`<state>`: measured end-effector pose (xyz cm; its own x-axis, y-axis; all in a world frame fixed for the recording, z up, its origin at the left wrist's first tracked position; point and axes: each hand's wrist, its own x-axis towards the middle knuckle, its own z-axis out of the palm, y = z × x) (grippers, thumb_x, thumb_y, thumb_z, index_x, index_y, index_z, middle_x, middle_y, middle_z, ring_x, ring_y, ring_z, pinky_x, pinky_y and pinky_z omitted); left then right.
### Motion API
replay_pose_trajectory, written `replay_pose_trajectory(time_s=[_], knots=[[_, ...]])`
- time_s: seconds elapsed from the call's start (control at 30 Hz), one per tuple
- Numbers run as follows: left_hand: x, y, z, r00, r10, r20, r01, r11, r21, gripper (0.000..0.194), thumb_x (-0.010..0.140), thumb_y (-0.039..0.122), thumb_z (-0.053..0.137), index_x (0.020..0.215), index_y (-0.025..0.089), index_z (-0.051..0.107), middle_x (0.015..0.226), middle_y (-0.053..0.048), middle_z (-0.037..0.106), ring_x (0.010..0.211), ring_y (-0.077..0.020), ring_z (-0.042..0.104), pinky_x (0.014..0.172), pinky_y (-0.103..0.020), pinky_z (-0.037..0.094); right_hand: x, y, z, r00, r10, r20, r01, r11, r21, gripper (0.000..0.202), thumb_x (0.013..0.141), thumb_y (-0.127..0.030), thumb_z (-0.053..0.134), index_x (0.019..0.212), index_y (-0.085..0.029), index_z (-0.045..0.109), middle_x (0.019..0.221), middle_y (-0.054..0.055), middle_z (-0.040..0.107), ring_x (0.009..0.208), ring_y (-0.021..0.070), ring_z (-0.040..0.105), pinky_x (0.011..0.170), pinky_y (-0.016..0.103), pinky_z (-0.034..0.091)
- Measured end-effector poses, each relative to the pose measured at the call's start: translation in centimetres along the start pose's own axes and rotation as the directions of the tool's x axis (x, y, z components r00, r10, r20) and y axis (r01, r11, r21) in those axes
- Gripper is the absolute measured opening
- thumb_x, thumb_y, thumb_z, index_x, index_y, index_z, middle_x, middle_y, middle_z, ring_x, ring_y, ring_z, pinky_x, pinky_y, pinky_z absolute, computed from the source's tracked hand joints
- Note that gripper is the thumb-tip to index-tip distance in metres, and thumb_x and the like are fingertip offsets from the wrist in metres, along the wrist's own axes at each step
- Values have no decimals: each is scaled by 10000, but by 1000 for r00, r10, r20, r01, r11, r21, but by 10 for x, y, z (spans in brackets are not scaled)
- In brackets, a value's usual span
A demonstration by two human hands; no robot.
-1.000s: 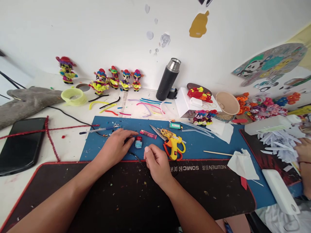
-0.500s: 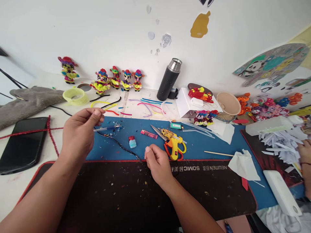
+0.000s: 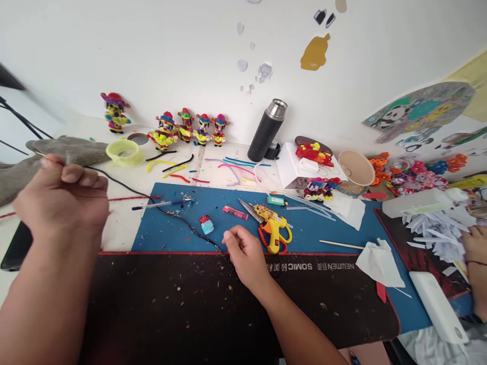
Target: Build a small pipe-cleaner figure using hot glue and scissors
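My left hand (image 3: 63, 197) is raised at the left, above the white tabletop, its fingers curled in a pinch. A thin yellowish tip shows at the fingertips, too fine to name. Low over the black mat (image 3: 171, 304), my right hand (image 3: 245, 253) has its fingers curled and thumb against them; whatever lies inside is hidden. A black cable (image 3: 190, 229) runs beneath that hand. Beyond it on the blue mat (image 3: 152, 238) lie a small red and light-blue fuzzy piece (image 3: 206, 224), a pink lighter (image 3: 235, 212), scissors (image 3: 250, 210) and a yellow glue gun (image 3: 273, 230).
Several fuzzy dolls (image 3: 163, 132) stand along the wall near a yellow tape roll (image 3: 125, 153) and loose coloured pipe cleaners (image 3: 175, 167). A black thermos (image 3: 266, 132) stands behind. At right are a white box (image 3: 285, 165), tissue (image 3: 380, 261) and another person's hand (image 3: 475, 248).
My left hand has moved left and towards me, turning at the wrist and uncovering the pen. My right hand stays nearly in place. The view has shifted slightly.
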<state>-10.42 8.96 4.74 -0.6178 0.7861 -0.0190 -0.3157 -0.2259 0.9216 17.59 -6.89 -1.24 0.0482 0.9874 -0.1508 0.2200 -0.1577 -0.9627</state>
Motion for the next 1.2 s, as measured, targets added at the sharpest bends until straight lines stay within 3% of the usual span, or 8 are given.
replay_pose_trajectory(time_s=[0.1,0.3,0.5,0.7,0.8,0.93,1.03,1.2], knots=[[-11,-6,5,966,-249,73,259,921,-292,331,1006,23,395,747,174,534,513,89,345,420,-78,285,480,-159,331,4,-7,1,999,-25,42,30,991,-130,254,1026,-460,595,968,-219,653,645,-55,525,578,135,490,562,252,340],[-31,-21,14,942,-246,230,300,921,-246,709,1125,585,299,573,185,494,420,68,308,410,-88,281,459,-197,308,15,-22,7,996,3,92,39,890,-454,291,978,-450,691,1185,-246,671,673,-60,595,640,163,594,623,262,352],[-41,-29,11,902,-278,331,346,923,-168,574,1135,443,376,667,174,570,477,57,376,460,-109,350,508,-210,382,28,-26,20,997,1,75,48,762,-646,417,948,-490,752,1266,-240,654,691,-36,646,661,196,624,613,276,314],[-54,-29,15,867,-319,383,391,912,-126,460,1113,330,435,715,164,593,535,40,412,508,-114,359,516,-219,361,33,-22,22,998,10,59,35,701,-713,248,963,-420,728,1126,-235,709,673,-20,634,625,186,587,593,289,277],[-59,-31,16,853,-311,419,369,927,-62,381,1054,353,577,728,163,624,556,35,433,545,-118,390,536,-224,356,35,-17,17,999,-3,52,32,816,-578,216,949,-399,721,1070,-220,704,613,-45,571,589,163,544,586,284,298],[-67,-33,15,801,-281,529,227,960,165,297,945,445,722,824,175,727,653,4,567,617,-136,462,572,-242,376,36,-12,11,988,105,118,-96,993,-73,317,937,-523,691,993,-214,653,542,-97,446,450,116,418,490,263,304],[-74,-32,14,682,-310,663,50,923,381,372,927,568,713,955,206,796,802,-32,705,703,-171,556,662,-279,456,33,-15,9,965,170,202,-218,944,248,431,882,-608,731,1000,-207,625,498,-132,394,368,86,309,406,245,256],[-77,-32,13,475,-422,772,-144,829,541,551,932,720,611,1166,263,811,1029,-56,807,959,-271,686,866,-365,534,26,-25,5,960,143,240,-245,842,480,461,877,-616,764,951,-186,618,484,-131,404,353,55,265,379,218,176]])
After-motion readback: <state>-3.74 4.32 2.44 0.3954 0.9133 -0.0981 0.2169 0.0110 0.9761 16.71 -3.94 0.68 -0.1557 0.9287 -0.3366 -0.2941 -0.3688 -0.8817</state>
